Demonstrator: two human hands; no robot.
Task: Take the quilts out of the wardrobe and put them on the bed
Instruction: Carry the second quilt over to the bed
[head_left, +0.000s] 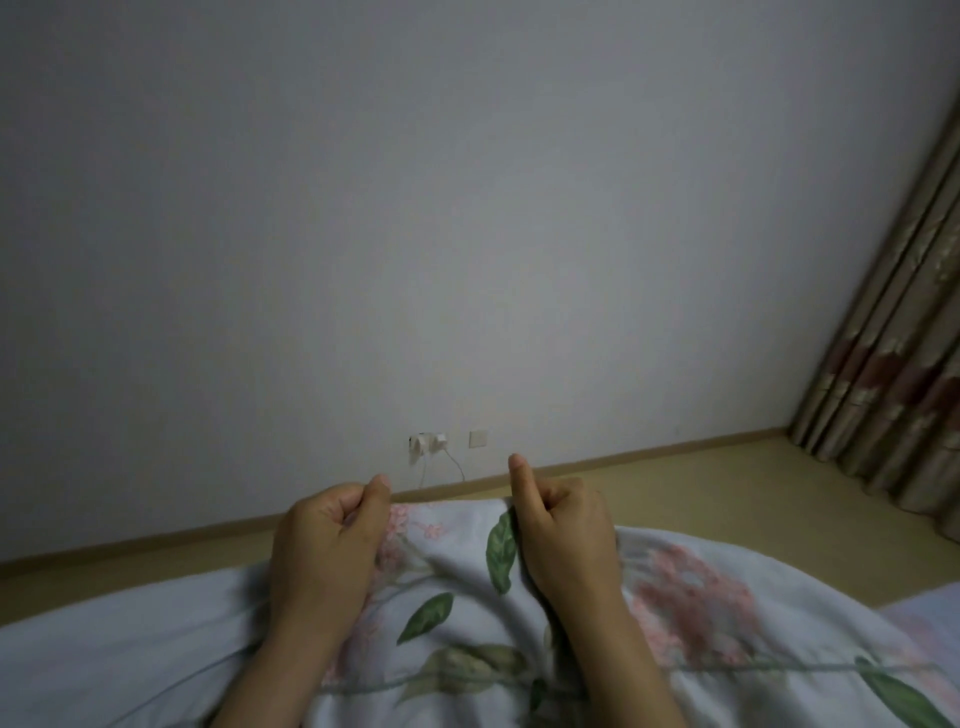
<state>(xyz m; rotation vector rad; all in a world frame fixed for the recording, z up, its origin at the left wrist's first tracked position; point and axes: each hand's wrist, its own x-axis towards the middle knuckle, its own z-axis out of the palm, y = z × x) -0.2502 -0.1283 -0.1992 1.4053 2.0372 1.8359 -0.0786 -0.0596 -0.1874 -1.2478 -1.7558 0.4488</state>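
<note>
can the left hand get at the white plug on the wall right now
Probably not: the left hand holds the quilt, and the white plug sits low on the wall beyond a strip of floor.

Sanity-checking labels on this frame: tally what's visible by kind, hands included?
hands: 2 (left hand, right hand)
floral quilt: 1
wall plates: 2 (plugged socket, blank plate)
curtain: 1
total: 6

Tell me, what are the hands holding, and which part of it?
The left hand and the right hand both grip the flowered quilt at its far top edge, fingers curled into the cloth.
</note>
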